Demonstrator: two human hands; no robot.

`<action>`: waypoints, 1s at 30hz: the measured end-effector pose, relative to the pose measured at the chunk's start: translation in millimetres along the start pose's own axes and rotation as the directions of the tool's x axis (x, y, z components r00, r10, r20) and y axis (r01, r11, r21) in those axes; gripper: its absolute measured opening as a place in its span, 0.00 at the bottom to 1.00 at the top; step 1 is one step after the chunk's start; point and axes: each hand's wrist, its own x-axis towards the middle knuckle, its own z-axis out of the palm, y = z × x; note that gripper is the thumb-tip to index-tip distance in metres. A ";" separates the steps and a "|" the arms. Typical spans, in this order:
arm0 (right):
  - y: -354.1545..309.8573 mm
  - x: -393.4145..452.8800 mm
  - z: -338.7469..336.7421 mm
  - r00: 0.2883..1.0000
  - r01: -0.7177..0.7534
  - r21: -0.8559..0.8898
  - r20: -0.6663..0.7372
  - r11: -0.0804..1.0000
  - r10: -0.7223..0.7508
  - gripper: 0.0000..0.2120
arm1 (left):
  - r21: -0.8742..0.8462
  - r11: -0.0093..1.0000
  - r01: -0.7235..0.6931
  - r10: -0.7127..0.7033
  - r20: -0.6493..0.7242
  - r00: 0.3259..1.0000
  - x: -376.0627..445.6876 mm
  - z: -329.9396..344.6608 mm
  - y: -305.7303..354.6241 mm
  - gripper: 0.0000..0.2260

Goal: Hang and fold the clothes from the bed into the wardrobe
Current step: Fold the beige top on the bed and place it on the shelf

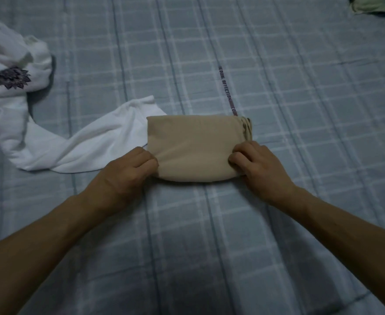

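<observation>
folded beige garment [196, 146] on checked bedsheet [300, 98], near corners pinched by left hand [127, 171] and right hand [259, 167]; white printed shirt [50, 133] just beside, left.

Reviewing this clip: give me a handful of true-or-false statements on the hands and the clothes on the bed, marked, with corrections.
1. Both hands grip the folded beige garment. True: the left hand holds its left end, the right hand its right end.
2. The beige garment is spread out flat and unfolded. False: it is folded into a compact rectangle.
3. A white garment lies left of the beige one. True.
4. The white garment with the dark printed motif is neatly folded. False: it lies crumpled.
5. The bedspread is plain red. False: it is blue-grey plaid.
</observation>
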 end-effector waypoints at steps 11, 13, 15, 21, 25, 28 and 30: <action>-49.0 9.7 -21.8 0.974 -0.216 0.117 -0.050 0.969 0.223 0.22 | 0.100 0.966 0.237 -0.227 -0.105 0.968 28.2 7.1 49.9 0.24; -53.3 27.6 -11.3 0.969 -0.238 0.141 -0.038 0.961 0.246 0.26 | 0.107 0.955 0.276 -0.271 -0.053 0.961 45.7 18.4 52.8 0.26; -52.7 40.7 3.2 0.968 -0.251 0.152 0.009 0.956 0.253 0.29 | 0.132 0.943 0.306 -0.313 0.032 0.949 56.8 33.2 47.4 0.27; -27.1 43.0 39.8 0.967 -0.244 0.109 0.108 0.964 0.233 0.33 | 0.150 0.940 0.307 -0.328 0.142 0.934 55.1 60.4 18.7 0.30; -25.3 48.4 34.9 0.965 -0.247 0.099 0.121 0.964 0.235 0.36 | 0.146 0.934 0.327 -0.348 0.151 0.925 61.0 53.1 23.4 0.31; -28.0 42.1 23.8 0.974 -0.190 0.073 0.143 0.979 0.178 0.41 | 0.173 0.941 0.290 -0.315 0.143 0.938 56.8 41.3 30.6 0.32; -29.4 30.4 17.3 0.983 -0.115 0.066 0.153 0.991 0.103 0.42 | 0.158 0.965 0.208 -0.228 0.123 0.966 48.3 33.8 35.6 0.32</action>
